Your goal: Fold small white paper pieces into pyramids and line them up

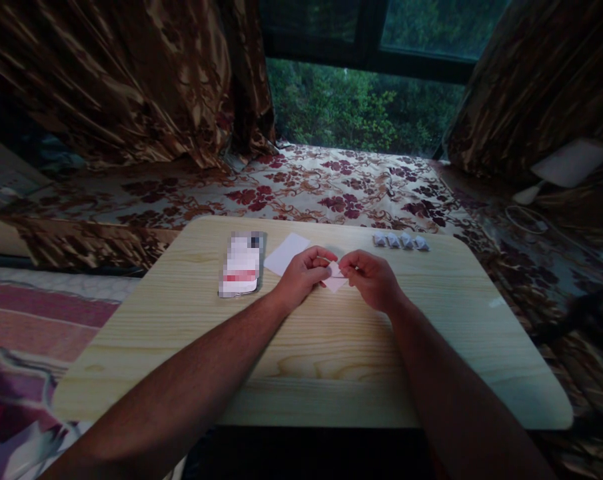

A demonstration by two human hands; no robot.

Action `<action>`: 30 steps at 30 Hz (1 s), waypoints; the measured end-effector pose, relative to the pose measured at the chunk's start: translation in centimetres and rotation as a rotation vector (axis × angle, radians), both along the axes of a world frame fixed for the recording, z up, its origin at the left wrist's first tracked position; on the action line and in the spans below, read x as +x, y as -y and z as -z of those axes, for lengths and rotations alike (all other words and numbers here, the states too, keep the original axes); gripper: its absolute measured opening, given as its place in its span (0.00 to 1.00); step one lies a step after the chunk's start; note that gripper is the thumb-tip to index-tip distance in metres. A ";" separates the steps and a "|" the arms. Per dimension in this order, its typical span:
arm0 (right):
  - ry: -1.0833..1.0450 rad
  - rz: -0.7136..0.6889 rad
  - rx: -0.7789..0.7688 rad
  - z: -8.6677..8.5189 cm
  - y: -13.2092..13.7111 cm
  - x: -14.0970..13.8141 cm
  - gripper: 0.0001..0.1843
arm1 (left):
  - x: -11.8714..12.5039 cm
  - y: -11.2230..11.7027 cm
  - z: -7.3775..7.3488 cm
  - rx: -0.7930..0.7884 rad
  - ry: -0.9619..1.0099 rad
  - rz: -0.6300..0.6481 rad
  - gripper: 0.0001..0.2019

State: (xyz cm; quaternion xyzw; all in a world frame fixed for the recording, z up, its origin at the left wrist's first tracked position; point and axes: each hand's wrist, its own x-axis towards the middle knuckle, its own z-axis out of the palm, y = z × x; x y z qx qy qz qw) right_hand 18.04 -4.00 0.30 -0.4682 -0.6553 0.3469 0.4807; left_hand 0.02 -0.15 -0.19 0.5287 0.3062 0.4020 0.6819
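A small folded piece of white paper (336,285) is held between my two hands, over the middle of the wooden table (326,353). My left hand (305,273) pinches its left side between thumb and fingers. On the other side, the fingertips of my right hand (372,277) close on its right edge. The paper looks pointed at the bottom, with a crease across it. Behind my left hand lies a flat white sheet of paper (286,253). Several small folded paper pieces (400,241) stand in a row at the back right of the table.
A phone (240,263), blurred out in part, lies at the table's left. Past the far edge is a ledge with a floral cloth (346,187), below a window with curtains (171,80). A white lamp (571,163) stands at the right. Striped bedding (36,313) lies on the left.
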 end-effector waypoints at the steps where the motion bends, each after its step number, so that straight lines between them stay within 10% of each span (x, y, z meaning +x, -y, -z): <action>1: -0.006 0.006 0.004 0.0 0.0 0.0 0.04 | 0.0 0.0 0.0 0.003 0.004 0.010 0.17; 30: 0.035 -0.033 0.024 -0.2 0.2 0.0 0.04 | 0.1 0.2 0.0 0.044 -0.028 -0.011 0.15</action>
